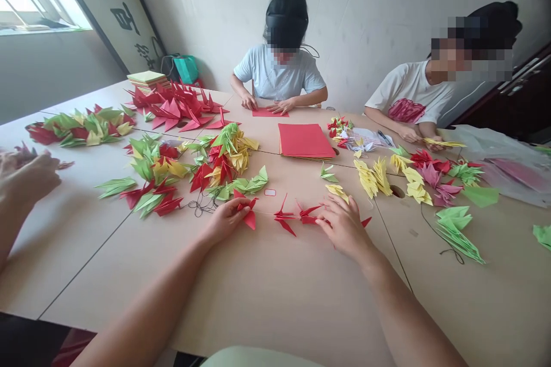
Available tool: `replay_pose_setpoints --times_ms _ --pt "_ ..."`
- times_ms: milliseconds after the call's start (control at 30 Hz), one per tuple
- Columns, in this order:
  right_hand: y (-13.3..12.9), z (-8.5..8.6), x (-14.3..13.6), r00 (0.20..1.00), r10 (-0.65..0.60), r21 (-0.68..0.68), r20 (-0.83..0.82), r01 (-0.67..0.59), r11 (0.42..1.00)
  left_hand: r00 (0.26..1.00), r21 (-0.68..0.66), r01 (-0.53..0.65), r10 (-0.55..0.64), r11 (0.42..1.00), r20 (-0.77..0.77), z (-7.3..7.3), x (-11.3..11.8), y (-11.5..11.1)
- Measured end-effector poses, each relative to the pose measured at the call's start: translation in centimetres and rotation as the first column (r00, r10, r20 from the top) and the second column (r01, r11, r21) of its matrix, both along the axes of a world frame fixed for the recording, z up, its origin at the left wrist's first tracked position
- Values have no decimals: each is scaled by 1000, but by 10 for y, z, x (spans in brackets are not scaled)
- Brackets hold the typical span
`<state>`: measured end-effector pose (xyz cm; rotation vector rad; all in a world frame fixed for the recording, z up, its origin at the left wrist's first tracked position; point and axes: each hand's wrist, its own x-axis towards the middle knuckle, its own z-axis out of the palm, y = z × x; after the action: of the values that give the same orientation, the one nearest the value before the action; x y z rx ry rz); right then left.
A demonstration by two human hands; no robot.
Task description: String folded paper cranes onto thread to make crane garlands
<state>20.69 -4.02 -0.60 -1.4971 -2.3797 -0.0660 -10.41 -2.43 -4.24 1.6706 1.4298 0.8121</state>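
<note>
My left hand pinches a red paper crane in front of me. A pale string runs from it to the right, through a second red crane that lies between my hands. On the right, my right hand has its fingers closed around another red crane, partly hidden, with a red tip showing beyond the fingers. Yellow folded paper lies just behind my right hand. A tangle of dark thread rests left of my left hand.
Strung green, red and yellow cranes spread across the left. Red cranes heap behind them. A red paper stack lies mid-table. Two people sit opposite, handling paper; another person's hands are at far left. Green folded pieces lie right.
</note>
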Motion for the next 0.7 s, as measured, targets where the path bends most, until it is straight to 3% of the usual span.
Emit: replay_pose_setpoints --times_ms 133,367,533,700 --pt "-4 6 -5 1000 -11 32 2 11 999 1000 -6 17 -17 1000 19 -4 -1 3" --pt "2 0 -51 989 145 20 40 -146 989 997 3 33 -33 999 65 -2 0 0" --pt "3 -8 -37 990 140 29 22 -141 990 995 5 36 -36 999 94 2 3 -3" --pt "-5 1 -33 993 120 10 -3 -119 993 993 1 59 -59 998 105 0 1 -1"
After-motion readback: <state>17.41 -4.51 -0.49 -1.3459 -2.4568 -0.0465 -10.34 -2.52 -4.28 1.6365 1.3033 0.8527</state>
